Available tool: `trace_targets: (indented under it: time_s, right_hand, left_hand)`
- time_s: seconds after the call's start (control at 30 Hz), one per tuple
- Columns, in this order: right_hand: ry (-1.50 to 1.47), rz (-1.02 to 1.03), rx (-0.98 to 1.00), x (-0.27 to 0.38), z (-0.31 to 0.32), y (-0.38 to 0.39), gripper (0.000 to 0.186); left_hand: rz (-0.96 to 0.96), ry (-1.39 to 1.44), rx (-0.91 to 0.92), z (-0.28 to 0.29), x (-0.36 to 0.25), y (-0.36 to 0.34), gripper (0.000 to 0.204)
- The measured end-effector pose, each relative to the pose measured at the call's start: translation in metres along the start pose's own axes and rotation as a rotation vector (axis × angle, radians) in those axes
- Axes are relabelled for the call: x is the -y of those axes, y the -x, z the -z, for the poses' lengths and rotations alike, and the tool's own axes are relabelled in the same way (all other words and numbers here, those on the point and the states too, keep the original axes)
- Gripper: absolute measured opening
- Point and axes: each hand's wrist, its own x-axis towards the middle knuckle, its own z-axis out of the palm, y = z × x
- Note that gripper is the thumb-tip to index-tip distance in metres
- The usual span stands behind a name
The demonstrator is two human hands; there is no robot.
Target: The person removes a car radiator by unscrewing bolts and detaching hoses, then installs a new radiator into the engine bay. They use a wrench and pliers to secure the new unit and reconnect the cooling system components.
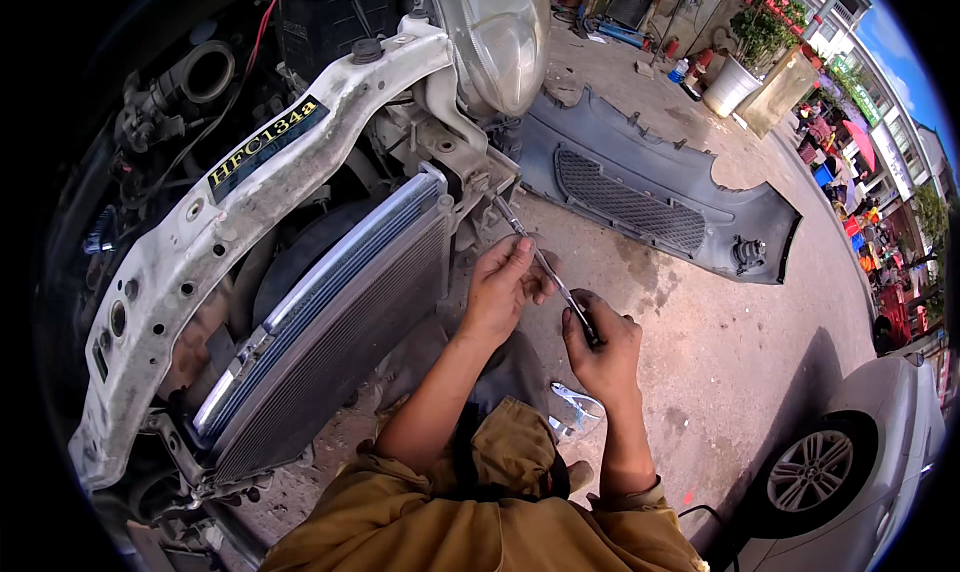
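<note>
- Ground (665, 347): concrete, stained, sunlit, outdoors.
- Socket tool (558, 281): slim, metal; tip at the bracket (473, 178) below the headlight (497, 42).
- Left hand (500, 284): fingers closed about the tool's shaft.
- Right hand (606, 352): wrapped around its dark handle.
- Bumper (655, 172): grey, lying on the ground.
- Pale car (895, 442): parked at right.
- Planter (731, 88): white, beyond the bumper.

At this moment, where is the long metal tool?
Near the head view's centre, the metal tool is held by the left hand and right hand, right of the radiator.
</note>
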Motion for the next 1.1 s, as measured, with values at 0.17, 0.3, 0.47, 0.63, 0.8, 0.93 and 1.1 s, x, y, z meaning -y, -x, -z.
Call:
trace_targets:
  time_s: [0.17, 0.3, 0.47, 0.63, 0.8, 0.93, 1.1]
  right_hand:
    - [0.247, 0.333, -0.001, -0.003, -0.002, -0.015, 0.022]
    - [0.334, 0.413, 0.028, -0.004, 0.003, -0.028, 0.020]
    - [0.418, 0.502, 0.028, -0.009, -0.001, -0.040, 0.018]
    - [0.144, 0.156, 0.120, -0.018, -0.006, -0.047, 0.015]
    - [-1.272, -0.791, 0.336, -0.044, -0.010, -0.048, 0.023]
    - [-1.650, -0.976, 0.125, -0.026, -0.022, -0.033, 0.038]
    - [-0.835, -0.426, -0.029, -0.062, -0.044, 0.038, 0.052]
  left_hand:
    - [-0.025, 0.070, -0.056, 0.005, -0.001, 0.003, 0.024]
    - [-0.064, 0.056, -0.047, 0.004, -0.004, -0.006, 0.025]
    - [-0.067, 0.096, -0.021, 0.010, -0.004, -0.017, 0.024]
    - [-0.063, 0.154, -0.015, 0.013, 0.003, -0.024, 0.024]
    - [0.002, 0.184, 0.034, 0.007, 0.012, -0.024, 0.026]
    - [-0.023, 0.161, 0.052, 0.012, 0.024, -0.023, 0.028]
    - [-0.052, 0.203, -0.020, 0.000, 0.035, -0.030, 0.032]
